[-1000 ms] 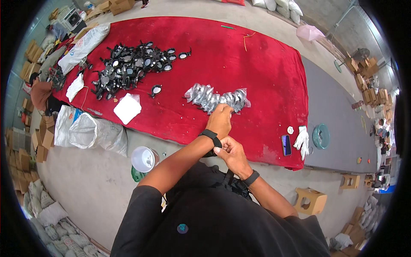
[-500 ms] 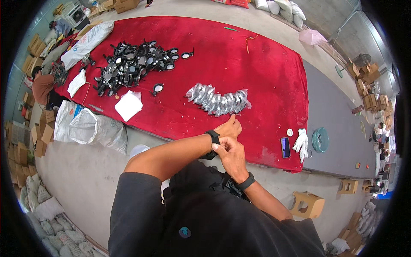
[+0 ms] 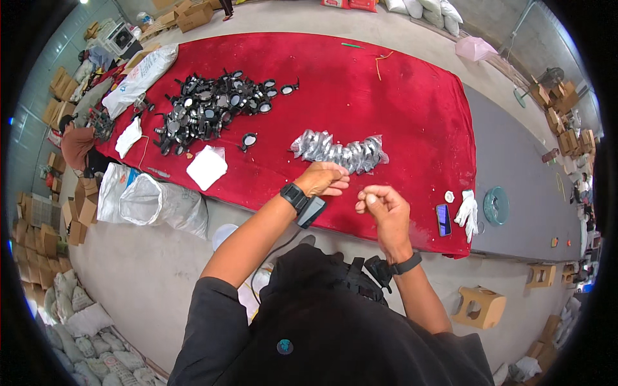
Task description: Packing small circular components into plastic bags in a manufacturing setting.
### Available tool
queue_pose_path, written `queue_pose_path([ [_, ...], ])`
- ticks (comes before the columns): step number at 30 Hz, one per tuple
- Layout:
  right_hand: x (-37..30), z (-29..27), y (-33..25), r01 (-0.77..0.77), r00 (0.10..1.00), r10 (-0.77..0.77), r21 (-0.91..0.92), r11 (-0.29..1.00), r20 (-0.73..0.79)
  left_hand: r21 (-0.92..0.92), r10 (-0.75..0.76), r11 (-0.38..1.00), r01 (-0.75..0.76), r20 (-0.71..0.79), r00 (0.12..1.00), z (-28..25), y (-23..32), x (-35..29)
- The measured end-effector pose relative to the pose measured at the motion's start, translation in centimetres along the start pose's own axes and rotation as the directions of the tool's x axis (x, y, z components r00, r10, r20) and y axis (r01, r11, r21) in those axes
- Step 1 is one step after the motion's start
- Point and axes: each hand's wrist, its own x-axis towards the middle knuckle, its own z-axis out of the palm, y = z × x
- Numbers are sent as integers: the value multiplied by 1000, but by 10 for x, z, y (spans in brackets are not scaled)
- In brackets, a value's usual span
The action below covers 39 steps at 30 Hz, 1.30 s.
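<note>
Head view: the right hand [image 3: 387,211] has come off the black band [image 3: 294,197] on the left wrist, fingers bent, though I can't tell if they pinch anything, and the loose-fingered left hand [image 3: 324,179] has shiny bags [image 3: 341,152] near it at one o'clock.

On my remote feed I see deep red cloth [image 3: 309,71] with darker blotches and pale specks, and plain grey on the bare tabletop [image 3: 515,148]. The wrapped packets [image 3: 338,153] read silvery grey to me; the heaped pieces [image 3: 206,110] are black with silver-grey discs. I get white from the square sheet [image 3: 207,168], the rag [image 3: 129,137] and the gloves [image 3: 467,209], green from the stick [image 3: 352,45], orange from the cord [image 3: 378,66], teal from the bowl [image 3: 496,207]. The shirt [image 3: 360,347] is black, its round badge [image 3: 284,347] showing teal on dark; the umbrella [image 3: 475,49] is pale pink, the stool [image 3: 487,307] tan.
</note>
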Motion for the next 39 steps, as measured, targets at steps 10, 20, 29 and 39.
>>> queue_pose_path([
  [10, 42, -33, -10, -64, 998, 47, 706, 705, 44, 627, 395, 715, -308, 1, 919, 29, 18, -84],
  [20, 45, -21, -12, 179, 981, -126, 425, 888, -150, 100, 230, 950, -295, 413, 881, 143, -28, -115],
  [29, 39, -15, -17, 483, 740, -670, -733, 479, 49, 63, 18, 996, -56, 489, 872, 140, -33, -101],
  [39, 11, -58, 10, 96, 976, -201, -665, 740, -84, 625, 84, 766, -147, 129, 988, -42, -79, -107],
])
